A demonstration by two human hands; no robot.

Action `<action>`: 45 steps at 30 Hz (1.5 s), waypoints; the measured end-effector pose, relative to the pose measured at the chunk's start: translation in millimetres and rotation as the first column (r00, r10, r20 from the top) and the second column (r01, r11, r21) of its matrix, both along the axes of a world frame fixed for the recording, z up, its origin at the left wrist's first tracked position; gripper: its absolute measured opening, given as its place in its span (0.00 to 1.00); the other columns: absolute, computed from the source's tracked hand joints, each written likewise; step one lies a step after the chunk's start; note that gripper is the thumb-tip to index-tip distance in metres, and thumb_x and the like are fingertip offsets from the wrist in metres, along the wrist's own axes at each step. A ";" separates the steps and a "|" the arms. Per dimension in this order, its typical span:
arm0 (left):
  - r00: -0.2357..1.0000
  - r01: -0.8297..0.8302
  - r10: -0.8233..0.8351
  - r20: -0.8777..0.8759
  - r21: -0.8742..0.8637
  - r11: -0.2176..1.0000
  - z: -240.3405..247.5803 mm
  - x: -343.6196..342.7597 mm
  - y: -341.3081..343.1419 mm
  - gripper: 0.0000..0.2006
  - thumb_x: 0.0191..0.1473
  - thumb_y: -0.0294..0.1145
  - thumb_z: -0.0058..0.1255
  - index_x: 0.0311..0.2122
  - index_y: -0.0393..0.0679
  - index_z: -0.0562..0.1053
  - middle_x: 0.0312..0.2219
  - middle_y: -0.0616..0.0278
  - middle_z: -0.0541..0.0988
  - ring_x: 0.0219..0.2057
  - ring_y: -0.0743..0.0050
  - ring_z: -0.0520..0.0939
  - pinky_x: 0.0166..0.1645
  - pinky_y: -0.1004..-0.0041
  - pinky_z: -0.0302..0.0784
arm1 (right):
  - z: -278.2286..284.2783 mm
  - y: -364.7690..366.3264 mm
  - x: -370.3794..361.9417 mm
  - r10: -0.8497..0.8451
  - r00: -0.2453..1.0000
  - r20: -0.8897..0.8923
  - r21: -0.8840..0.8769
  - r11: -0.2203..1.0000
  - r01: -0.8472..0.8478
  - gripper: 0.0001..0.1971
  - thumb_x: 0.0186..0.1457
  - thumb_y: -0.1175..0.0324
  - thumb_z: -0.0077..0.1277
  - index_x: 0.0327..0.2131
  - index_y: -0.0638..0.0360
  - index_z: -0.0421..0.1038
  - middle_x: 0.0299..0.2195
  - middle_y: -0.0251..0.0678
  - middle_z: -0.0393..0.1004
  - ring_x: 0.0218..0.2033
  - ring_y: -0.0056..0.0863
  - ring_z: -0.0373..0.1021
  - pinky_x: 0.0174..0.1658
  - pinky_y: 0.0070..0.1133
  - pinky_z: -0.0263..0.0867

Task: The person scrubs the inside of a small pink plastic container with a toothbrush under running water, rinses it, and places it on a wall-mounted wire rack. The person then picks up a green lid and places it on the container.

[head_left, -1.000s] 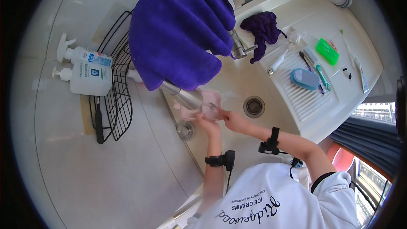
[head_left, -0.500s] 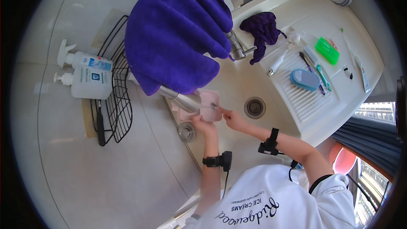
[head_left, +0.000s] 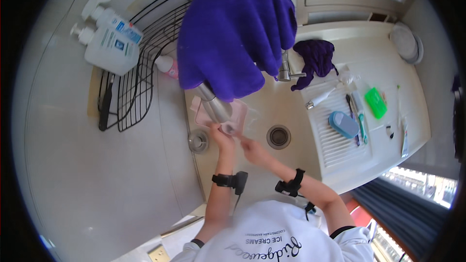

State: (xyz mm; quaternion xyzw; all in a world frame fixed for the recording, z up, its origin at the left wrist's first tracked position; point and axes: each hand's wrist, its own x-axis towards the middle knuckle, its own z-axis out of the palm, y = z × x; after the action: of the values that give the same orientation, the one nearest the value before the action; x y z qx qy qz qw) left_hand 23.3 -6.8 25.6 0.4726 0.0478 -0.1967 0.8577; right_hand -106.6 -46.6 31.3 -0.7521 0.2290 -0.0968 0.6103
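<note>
A shallow pink plastic dish (head_left: 239, 111) is in the sink, under the metal tap spout (head_left: 216, 106) that hides part of it. My left hand (head_left: 223, 139) grips the dish by its near edge, the fingers partly covered. My right hand (head_left: 256, 153) is closed around a slim, brush-like tool (head_left: 231, 130) whose tip rests at the near part of the dish; blur hides its exact kind. Faint water splashes show to the right of the dish. A big purple towel (head_left: 233, 39) hangs above the spout and covers much of the tap.
A drain (head_left: 279, 137) lies right of my hands. The ribbed ledge (head_left: 335, 148) holds a blue brush (head_left: 343, 124), toothbrushes, a green box (head_left: 375, 103) and a toothpaste tube (head_left: 404, 138). A dark purple cloth (head_left: 315, 60) lies behind. Pump bottles (head_left: 112, 51) stand by a black wire rack (head_left: 155, 43) at left.
The view has shifted and turned. The tool in my right hand has moved from the dish's right part to its near edge beside my left hand. The left hand keeps its grip.
</note>
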 end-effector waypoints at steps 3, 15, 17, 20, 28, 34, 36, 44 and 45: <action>0.991 -0.023 0.018 -0.135 -0.040 0.999 -5.6 1.8 1.7 0.09 0.46 0.34 0.41 0.31 0.42 0.68 0.28 0.67 0.71 0.33 0.76 0.72 0.39 0.74 0.65 | 3.5 -4.8 -1.4 0.052 0.996 0.077 -0.096 0.994 -0.045 0.24 0.53 0.71 0.38 0.54 0.37 0.56 0.27 0.51 0.71 0.27 0.43 0.70 0.32 0.30 0.63; 0.992 -0.116 0.122 -0.028 0.168 0.979 -18.6 -13.0 -13.3 0.07 0.48 0.35 0.41 0.29 0.43 0.67 0.26 0.68 0.72 0.28 0.78 0.73 0.33 0.76 0.68 | -14.1 -57.7 -20.0 0.134 0.987 -0.088 -0.246 0.957 -0.152 0.26 0.47 0.77 0.38 0.52 0.44 0.61 0.27 0.51 0.67 0.28 0.43 0.66 0.32 0.28 0.62; 0.983 -0.165 0.175 -0.049 0.170 0.972 -0.7 -16.2 -13.3 0.08 0.47 0.34 0.42 0.30 0.42 0.67 0.26 0.67 0.72 0.28 0.78 0.73 0.33 0.77 0.68 | -17.0 -45.4 -26.7 0.265 0.962 -0.068 -0.165 0.948 -0.273 0.24 0.50 0.74 0.39 0.52 0.41 0.60 0.31 0.52 0.70 0.31 0.43 0.69 0.34 0.28 0.64; 0.982 -0.112 0.136 -0.132 0.172 0.979 -27.8 -1.8 11.5 0.09 0.47 0.34 0.43 0.31 0.41 0.68 0.26 0.65 0.72 0.28 0.78 0.72 0.34 0.76 0.67 | -0.2 -50.4 -22.6 0.297 0.941 -0.161 -0.165 0.932 -0.322 0.24 0.51 0.73 0.40 0.52 0.38 0.60 0.28 0.50 0.69 0.28 0.41 0.69 0.33 0.27 0.64; 0.999 -0.036 0.030 0.031 0.219 0.975 -18.2 -2.3 10.4 0.14 0.50 0.38 0.42 0.36 0.37 0.68 0.30 0.62 0.72 0.30 0.77 0.72 0.36 0.76 0.67 | -14.7 -46.3 -24.0 0.321 0.942 -0.094 -0.267 0.904 -0.334 0.28 0.47 0.78 0.40 0.52 0.38 0.60 0.20 0.49 0.66 0.21 0.42 0.66 0.30 0.30 0.62; 0.993 -0.019 -0.007 0.120 0.214 0.977 -1.2 -9.8 5.0 0.17 0.51 0.38 0.41 0.41 0.35 0.66 0.34 0.60 0.71 0.34 0.77 0.72 0.39 0.75 0.67 | -14.8 -56.1 -16.7 0.128 0.989 -0.067 -0.441 0.886 -0.145 0.27 0.45 0.79 0.42 0.51 0.45 0.62 0.20 0.50 0.66 0.21 0.42 0.65 0.30 0.29 0.62; 0.994 -0.032 0.011 0.111 0.191 0.981 -4.1 -9.7 5.3 0.18 0.51 0.37 0.41 0.42 0.33 0.65 0.35 0.60 0.71 0.35 0.77 0.71 0.40 0.75 0.66 | -8.4 -49.1 -16.7 0.216 0.976 -0.021 -0.422 0.883 -0.204 0.27 0.45 0.79 0.42 0.51 0.45 0.62 0.20 0.50 0.66 0.21 0.42 0.64 0.30 0.28 0.62; 1.000 -0.015 0.010 0.025 0.241 0.971 6.3 -3.4 9.2 0.19 0.51 0.37 0.42 0.43 0.33 0.65 0.34 0.60 0.71 0.36 0.76 0.71 0.40 0.75 0.66 | -23.4 -59.6 -4.9 0.038 0.996 -0.075 -0.383 0.922 -0.064 0.25 0.49 0.78 0.40 0.52 0.43 0.61 0.18 0.48 0.63 0.18 0.35 0.63 0.26 0.22 0.60; 1.000 -0.015 0.008 0.028 0.247 0.969 6.2 -2.0 9.4 0.19 0.50 0.38 0.42 0.43 0.33 0.65 0.34 0.60 0.71 0.36 0.75 0.71 0.40 0.75 0.66 | -22.2 -57.9 -5.1 0.144 0.988 -0.054 -0.390 0.908 -0.154 0.25 0.49 0.77 0.40 0.52 0.43 0.61 0.18 0.48 0.63 0.18 0.34 0.63 0.26 0.23 0.60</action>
State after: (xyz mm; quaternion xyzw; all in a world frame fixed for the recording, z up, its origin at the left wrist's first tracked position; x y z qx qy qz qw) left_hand 21.3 2.6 31.7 0.5783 0.0633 -0.1778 0.7937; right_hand -111.8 -104.5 9.1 -0.8756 0.1542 -0.0850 0.4498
